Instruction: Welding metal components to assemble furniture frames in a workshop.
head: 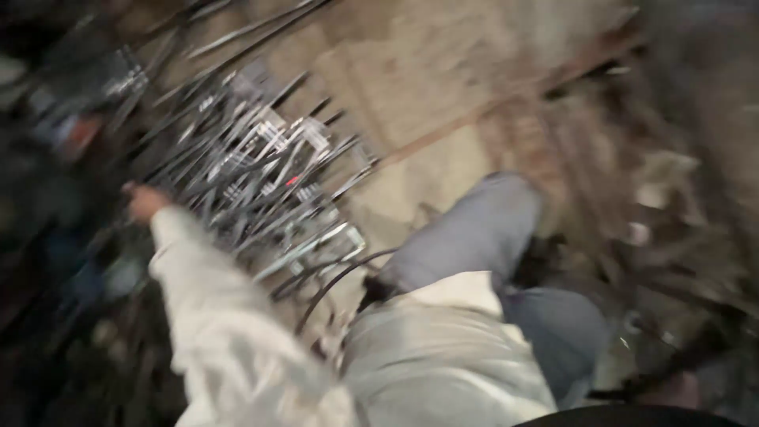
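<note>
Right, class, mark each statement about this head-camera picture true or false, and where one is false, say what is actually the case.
1. The left hand reaches out to a pile of thin metal rods. True.
2. The left arm is bare. False: it wears a light, cream-coloured sleeve.
3. The person wears grey-blue trousers. True.
4. The rods lie on a clean white table. False: they lie on rough brownish ground.
5. The right hand grips a rod. False: the right hand is not in view.
6. The picture is blurred, so whether the left hand is closed on anything cannot be told. True.
</note>
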